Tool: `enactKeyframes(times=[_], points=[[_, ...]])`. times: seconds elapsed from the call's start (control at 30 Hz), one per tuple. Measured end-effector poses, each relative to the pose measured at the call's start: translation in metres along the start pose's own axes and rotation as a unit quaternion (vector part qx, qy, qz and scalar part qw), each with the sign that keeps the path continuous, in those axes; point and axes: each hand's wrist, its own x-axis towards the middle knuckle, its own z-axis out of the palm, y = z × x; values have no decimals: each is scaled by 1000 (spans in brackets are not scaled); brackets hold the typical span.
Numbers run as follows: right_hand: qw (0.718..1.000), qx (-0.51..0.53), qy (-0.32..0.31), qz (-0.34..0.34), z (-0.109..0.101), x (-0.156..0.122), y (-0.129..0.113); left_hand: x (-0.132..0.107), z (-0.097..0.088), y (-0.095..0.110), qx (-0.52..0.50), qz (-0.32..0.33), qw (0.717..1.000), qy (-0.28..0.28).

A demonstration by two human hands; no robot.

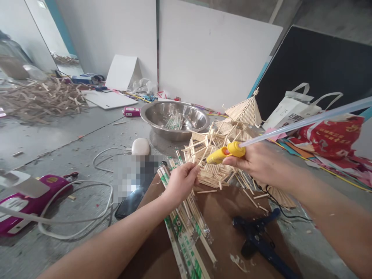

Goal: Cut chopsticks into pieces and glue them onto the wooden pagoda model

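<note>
A yellow hot glue gun (218, 155), with a long clear glue stick (279, 130) running out of its back, is in my right hand (255, 161), fingers wrapped round it. Its nozzle points left, over a model built of wooden chopsticks (210, 174). My left hand (183, 180) is closed in a pinch at the model's left edge; what lies between the fingertips is too small to make out. Below that hand, chopsticks in clear and green wrappers (186, 240) lie on a brown board (226, 209). A dark blue clamp-like tool (258, 238) rests at the board's right.
Behind the model stands a steel basin (157, 124) with wrappers inside. A phone (132, 201), a white cable (112, 193) and a magenta power strip (43, 193) lie left. At right are a red bag (334, 135) and white paper bags (290, 108).
</note>
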Motion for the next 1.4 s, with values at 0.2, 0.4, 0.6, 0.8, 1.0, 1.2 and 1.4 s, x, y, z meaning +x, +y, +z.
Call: enactKeyframes(times=[0.2,0.4,0.6,0.8,1.0,1.2,1.4], points=[[999,-22,-23,31,-3,1,-4,1,1,0,-1,-1,1000,2],[1000,-15,-13,22,-3,0,-4,1,2,-3,-7,3,1000,-5],[998,46,13,28,-10,-9,1,2,5,-3,-13,-3,1000,-9],[995,73,30,59,-12,-20,11,4,11,-3,-56,-21,998,-23],[991,80,80,72,-7,-22,17,7,14,-3,-107,-31,993,-34],[991,79,94,53,-4,-20,20,7,14,-3,-133,-39,989,-43],[992,73,94,39,-2,-11,24,8,16,-5,-142,-41,988,-51]])
